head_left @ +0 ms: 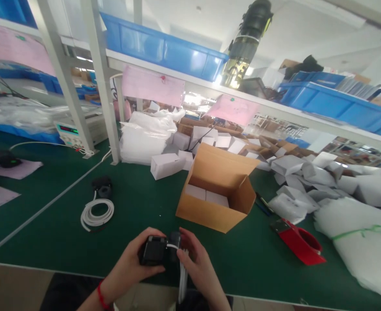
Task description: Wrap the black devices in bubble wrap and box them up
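Observation:
Near the bench's front edge, my left hand [138, 255] grips a black box-shaped device [154, 250] between thumb and fingers. My right hand [195, 255] is closed around a smaller dark round part [174, 239] and a bundle of white cable [183, 276] that hangs down past the edge. A short white lead joins the two dark parts. Farther left on the green bench lies a similar black device [102, 185] with its white cable [96, 212] coiled in front of it. An open brown cardboard box [210, 219] with white boxes [206, 195] inside stands just beyond my right hand.
To the right lie a red tape dispenser [302, 244], a plastic-wrapped white bundle [360, 242] and a heap of white boxes [326, 177]. White foam bags [147, 138] sit by the metal post [103, 86] at the back. Blue bins [164, 45] rest on the overhead shelf.

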{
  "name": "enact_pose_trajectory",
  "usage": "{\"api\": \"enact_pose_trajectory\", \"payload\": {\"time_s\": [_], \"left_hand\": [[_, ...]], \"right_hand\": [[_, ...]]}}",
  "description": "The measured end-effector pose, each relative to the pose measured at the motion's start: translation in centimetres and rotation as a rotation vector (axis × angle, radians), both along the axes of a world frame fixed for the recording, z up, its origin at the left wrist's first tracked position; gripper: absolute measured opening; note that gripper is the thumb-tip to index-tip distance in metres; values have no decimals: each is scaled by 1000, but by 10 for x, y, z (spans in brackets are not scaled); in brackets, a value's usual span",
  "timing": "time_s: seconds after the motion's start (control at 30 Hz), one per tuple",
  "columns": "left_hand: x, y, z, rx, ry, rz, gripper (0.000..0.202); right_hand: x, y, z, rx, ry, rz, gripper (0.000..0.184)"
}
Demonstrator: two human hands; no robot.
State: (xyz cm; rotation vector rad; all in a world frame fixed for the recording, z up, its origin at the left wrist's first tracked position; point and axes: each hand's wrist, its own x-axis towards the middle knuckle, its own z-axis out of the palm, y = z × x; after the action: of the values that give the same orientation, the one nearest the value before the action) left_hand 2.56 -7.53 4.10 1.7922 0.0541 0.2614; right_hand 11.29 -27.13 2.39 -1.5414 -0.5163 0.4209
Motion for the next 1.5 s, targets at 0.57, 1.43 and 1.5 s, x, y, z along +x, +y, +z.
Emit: {"api": "enact_pose_trajectory", "payload": {"time_s": [0.57, 1.43, 1.5], "left_hand": [[-9, 8, 17, -21, -110, 52, 54], [2, -14, 22, -745, 338, 255, 57], [5, -16, 23, -692, 334, 215, 59]], "right_hand": [[-19, 21, 8, 333, 193, 71, 69], [-22, 25, 6, -245, -568, -163, 33], [-20, 27, 0, -196, -471, -216, 30]]}}
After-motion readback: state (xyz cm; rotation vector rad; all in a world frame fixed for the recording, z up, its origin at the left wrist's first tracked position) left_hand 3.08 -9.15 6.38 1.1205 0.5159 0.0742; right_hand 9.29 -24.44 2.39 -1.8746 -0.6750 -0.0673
